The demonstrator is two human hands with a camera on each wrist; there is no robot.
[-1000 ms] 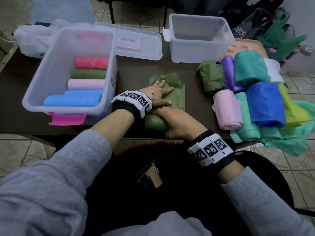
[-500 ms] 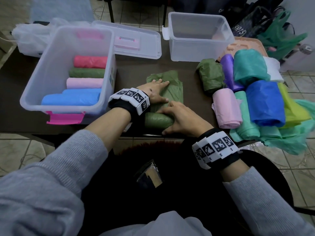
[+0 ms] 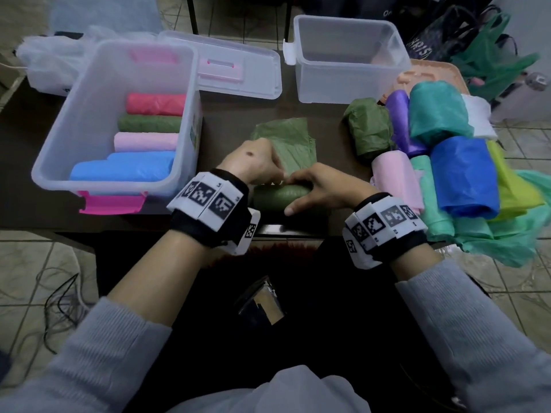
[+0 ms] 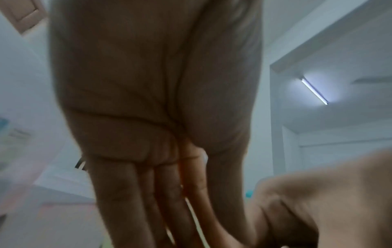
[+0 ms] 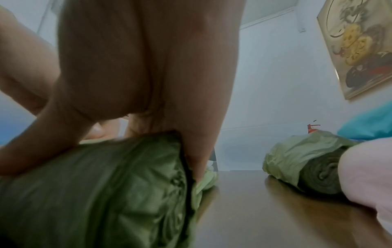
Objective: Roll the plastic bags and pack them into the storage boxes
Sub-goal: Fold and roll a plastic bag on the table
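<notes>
A dark green plastic bag lies flat at the table's middle, and its near end is wound into a roll. My right hand curls over the roll's right end, thumb on the near side; the right wrist view shows the roll under the palm. My left hand presses on the bag just behind the roll's left end, and its fingers look straight in the left wrist view. The left storage box holds red, green, pink and blue rolls. The far box holds nothing.
A clear lid with a pink latch lies between the boxes. A pile of rolled bags in several colours fills the table's right side, with a green roll and a pink roll nearest. A white bag sits far left.
My left hand has drawn back from lying flat on the spread bag to the roll. The roll has travelled a little away from me and less flat bag shows.
</notes>
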